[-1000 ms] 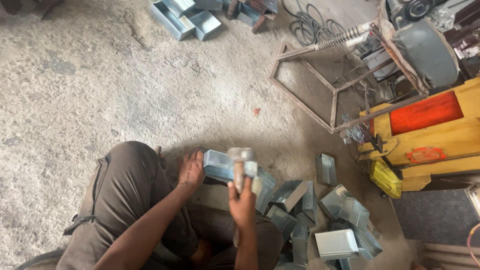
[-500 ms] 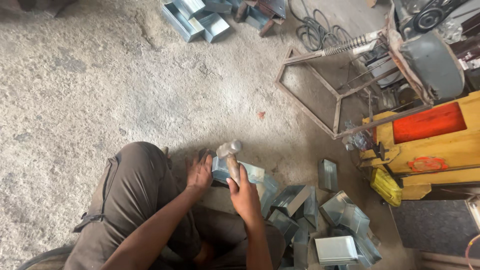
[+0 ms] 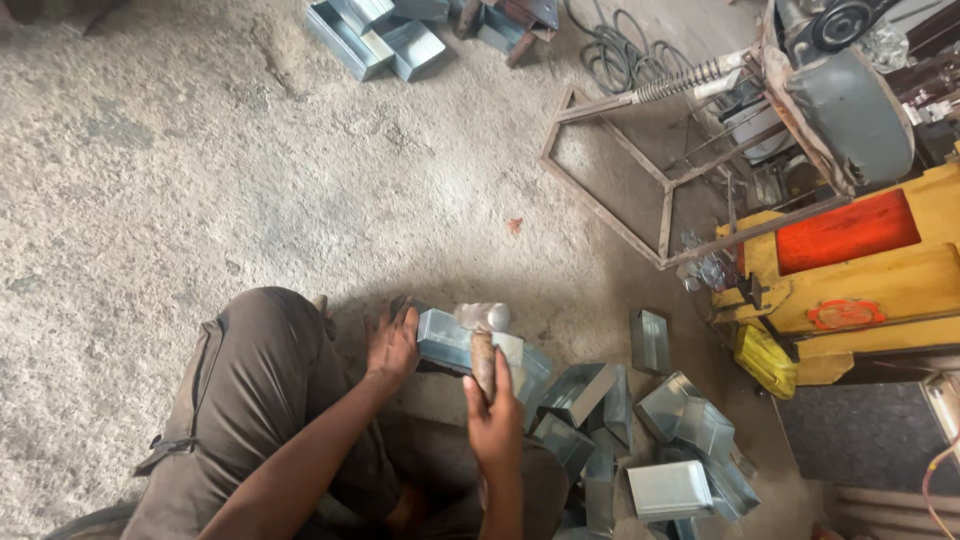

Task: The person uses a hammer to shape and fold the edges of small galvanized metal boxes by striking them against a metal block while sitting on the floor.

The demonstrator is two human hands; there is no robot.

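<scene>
I crouch on a concrete floor. My left hand (image 3: 392,345) presses flat against the left end of a folded sheet-metal box (image 3: 446,340) lying in front of my knee. My right hand (image 3: 494,412) is closed around the wooden handle of a hammer (image 3: 484,325), whose steel head sits over the top of that box. The hammer head hides part of the box's upper edge.
A heap of several similar metal boxes (image 3: 640,430) lies right of my hands. More boxes (image 3: 375,35) sit at the far top. A rusty steel frame (image 3: 640,190), coiled cable (image 3: 610,50) and a yellow and orange machine (image 3: 850,270) stand at the right.
The hammer has come down from a raised position onto the box. My left hand stays pressed on the box's left end. The view has shifted slightly.
</scene>
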